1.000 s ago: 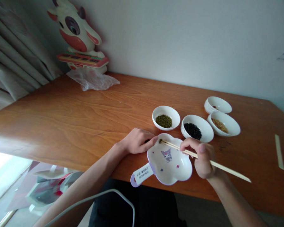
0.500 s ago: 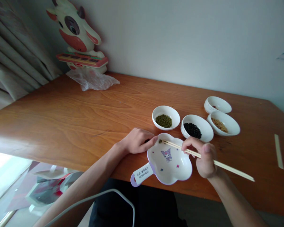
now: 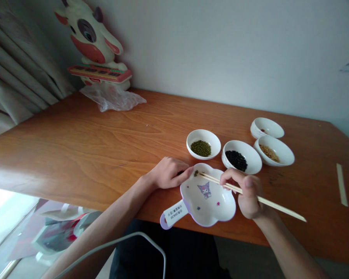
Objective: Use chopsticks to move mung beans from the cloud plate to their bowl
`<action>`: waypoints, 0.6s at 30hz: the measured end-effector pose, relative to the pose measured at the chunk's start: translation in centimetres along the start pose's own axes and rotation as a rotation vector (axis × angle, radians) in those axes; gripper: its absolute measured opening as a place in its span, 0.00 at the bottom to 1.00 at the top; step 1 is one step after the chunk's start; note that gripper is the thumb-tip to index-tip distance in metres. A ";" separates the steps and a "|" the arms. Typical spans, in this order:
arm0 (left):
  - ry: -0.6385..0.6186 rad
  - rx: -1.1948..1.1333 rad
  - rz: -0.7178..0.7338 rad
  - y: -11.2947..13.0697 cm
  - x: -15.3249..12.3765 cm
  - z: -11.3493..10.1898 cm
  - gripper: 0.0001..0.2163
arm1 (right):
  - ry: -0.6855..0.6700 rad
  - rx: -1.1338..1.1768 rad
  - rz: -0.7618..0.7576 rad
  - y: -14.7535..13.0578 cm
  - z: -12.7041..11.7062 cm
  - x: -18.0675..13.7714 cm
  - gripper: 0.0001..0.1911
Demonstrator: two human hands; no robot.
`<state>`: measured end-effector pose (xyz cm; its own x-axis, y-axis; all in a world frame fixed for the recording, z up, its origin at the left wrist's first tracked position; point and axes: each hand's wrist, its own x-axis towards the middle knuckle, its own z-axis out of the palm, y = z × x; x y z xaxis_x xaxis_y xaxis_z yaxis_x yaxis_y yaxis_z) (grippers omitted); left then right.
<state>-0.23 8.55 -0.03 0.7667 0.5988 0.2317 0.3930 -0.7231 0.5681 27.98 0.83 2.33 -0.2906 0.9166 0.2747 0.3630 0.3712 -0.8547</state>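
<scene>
A white flower-shaped dish [image 3: 211,213] with a purple rim, a cartoon print and a labelled handle [image 3: 174,214] sits near the table's front edge. My left hand [image 3: 171,173] is closed at its upper left rim, thumb on the edge and the other fingers curled, partly hidden. A pair of wooden chopsticks [image 3: 275,206] is in my right hand [image 3: 247,192], pinched between thumb and fingers. Their tips reach into the dish beside a few small green beans [image 3: 196,173] near the far left rim. It is hard to see whether a dark bit is at the tips.
Behind the dish stand bowls of green beans [image 3: 203,155], black beans [image 3: 253,162] and pale yellow grains [image 3: 286,157], plus another bowl [image 3: 272,124] with a reddish bit. A cow toy [image 3: 95,42] and a plastic bag [image 3: 113,99] are at the back left. A cable [image 3: 133,234] crosses my lap.
My right hand has shifted slightly left, and the chopstick tips have moved slightly right, off the green beans. My left hand and the dish have stayed put.
</scene>
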 end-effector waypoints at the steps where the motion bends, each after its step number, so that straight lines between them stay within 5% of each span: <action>1: 0.000 0.001 -0.002 0.0 0.0 0.0 0.22 | 0.001 -0.004 -0.010 0.0 0.0 0.1 0.37; 12: -0.005 -0.004 -0.010 0.0 0.0 -0.1 0.23 | 0.090 0.074 -0.028 0.2 -0.4 -0.3 0.40; 18: 0.006 -0.011 0.005 0.1 0.0 -0.1 0.23 | 0.330 0.160 -0.062 -1.5 -1.7 2.7 0.41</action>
<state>-0.22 8.51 0.15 0.7656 0.5974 0.2387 0.3837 -0.7219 0.5759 28.17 3.01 5.14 0.0030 0.9014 0.4329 0.2026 0.4234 -0.8830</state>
